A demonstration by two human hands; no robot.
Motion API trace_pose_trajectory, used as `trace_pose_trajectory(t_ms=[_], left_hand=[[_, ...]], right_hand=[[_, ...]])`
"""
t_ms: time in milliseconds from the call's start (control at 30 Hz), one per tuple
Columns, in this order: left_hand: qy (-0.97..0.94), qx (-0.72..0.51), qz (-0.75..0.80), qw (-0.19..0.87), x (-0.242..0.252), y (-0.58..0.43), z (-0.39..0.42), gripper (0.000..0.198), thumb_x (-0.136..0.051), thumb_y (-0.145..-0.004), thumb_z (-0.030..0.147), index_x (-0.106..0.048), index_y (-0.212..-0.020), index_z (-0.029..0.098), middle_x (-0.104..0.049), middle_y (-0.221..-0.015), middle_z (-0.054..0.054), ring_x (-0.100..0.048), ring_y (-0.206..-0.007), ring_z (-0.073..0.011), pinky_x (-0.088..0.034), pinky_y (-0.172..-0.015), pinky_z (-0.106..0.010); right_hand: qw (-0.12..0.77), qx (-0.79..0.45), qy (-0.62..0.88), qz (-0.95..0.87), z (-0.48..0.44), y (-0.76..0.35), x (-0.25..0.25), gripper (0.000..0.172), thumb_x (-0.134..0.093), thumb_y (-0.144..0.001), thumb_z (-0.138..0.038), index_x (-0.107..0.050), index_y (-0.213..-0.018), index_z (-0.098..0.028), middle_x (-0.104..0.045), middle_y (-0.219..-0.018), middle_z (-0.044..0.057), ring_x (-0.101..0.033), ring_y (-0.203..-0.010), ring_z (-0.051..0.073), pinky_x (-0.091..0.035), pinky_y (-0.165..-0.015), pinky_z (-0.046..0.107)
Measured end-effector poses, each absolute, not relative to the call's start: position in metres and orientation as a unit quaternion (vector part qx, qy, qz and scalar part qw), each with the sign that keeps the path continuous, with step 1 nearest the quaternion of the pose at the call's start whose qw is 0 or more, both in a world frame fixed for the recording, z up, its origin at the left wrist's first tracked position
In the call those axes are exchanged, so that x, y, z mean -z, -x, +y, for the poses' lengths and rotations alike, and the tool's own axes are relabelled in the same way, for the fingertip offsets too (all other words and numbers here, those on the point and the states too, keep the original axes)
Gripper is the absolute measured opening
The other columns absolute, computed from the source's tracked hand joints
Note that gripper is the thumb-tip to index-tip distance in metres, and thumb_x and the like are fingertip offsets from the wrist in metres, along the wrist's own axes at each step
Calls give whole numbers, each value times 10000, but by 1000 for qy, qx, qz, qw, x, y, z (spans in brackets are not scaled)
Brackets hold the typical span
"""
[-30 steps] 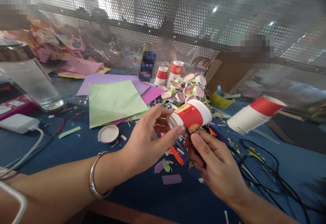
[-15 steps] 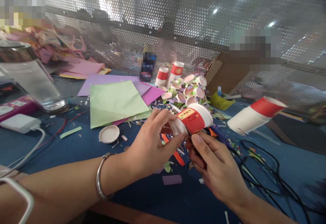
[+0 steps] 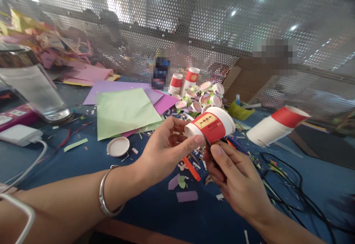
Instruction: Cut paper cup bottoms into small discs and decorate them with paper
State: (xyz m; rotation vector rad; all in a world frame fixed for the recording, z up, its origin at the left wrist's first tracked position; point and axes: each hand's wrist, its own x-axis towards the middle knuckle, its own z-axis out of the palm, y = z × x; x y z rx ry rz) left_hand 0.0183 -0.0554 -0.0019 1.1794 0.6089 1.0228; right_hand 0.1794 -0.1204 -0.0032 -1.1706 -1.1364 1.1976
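Holds a paper cup (image 3: 212, 125) sideways over the blue table (image 3: 155, 209).
Pinches the cup's base with the left hand (image 3: 163, 148); closes the right hand (image 3: 235, 179) just below on a dark tool (image 3: 207, 145), mostly hidden. Shows a red band with a yellow label, writing too small to read. Keeps the long axis near level, mouth right and slightly up, above paper scraps (image 3: 183, 181), near the middle.

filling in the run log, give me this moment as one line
left hand: grips red-and-white paper cup by its base, tilted sideways | right hand: holds small dark tool at cup's wall | surface: blue table, paper scraps
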Motion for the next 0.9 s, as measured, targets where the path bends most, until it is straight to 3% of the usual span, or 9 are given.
trace_pose_trajectory(t_ms=[467, 700, 800, 900], left_hand=[[-697, -454, 262, 489, 7, -10, -55, 276, -696, -917, 348, -555, -1095, 191, -643, -1001, -61, -666, -853, -167, -598, -805, -342], [-787, -451, 277, 318, 16, -11, -57, 290, -679, -880, 200, -580, -1152, 182, -578, -1221, -136, -604, -1095, -255, -572, -927, -438], [-760, -474, 267, 356, 17, -13, -60, 333, -699, -886, 240, -551, -1181, 191, -589, -1229, -129, -625, -1073, -234, -575, -931, -423], [-661, -485, 271, 505, 13, -16, -60, 461, -752, -869, 369, -500, -1213, 193, -632, -1178, -114, -658, -1005, -203, -594, -872, -368]], right_hand=[[513, -496, 505, -486, -125, -182, 14, 399, -630, -943, -553, -545, -762, -207, -309, -538, -84, -234, -431, 58, -161, -361, 186], [518, -502, 496, -484, -125, -181, 12, 434, -620, -957, -541, -483, -716, -207, -309, -524, -87, -230, -436, 51, -166, -386, 187], [519, -503, 494, -484, -125, -182, 9, 437, -619, -955, -547, -487, -714, -208, -287, -516, -93, -228, -423, 48, -170, -386, 192], [526, -493, 494, -486, -124, -183, 8, 407, -645, -946, -531, -530, -738, -200, -338, -560, -73, -266, -452, 52, -171, -393, 194]])
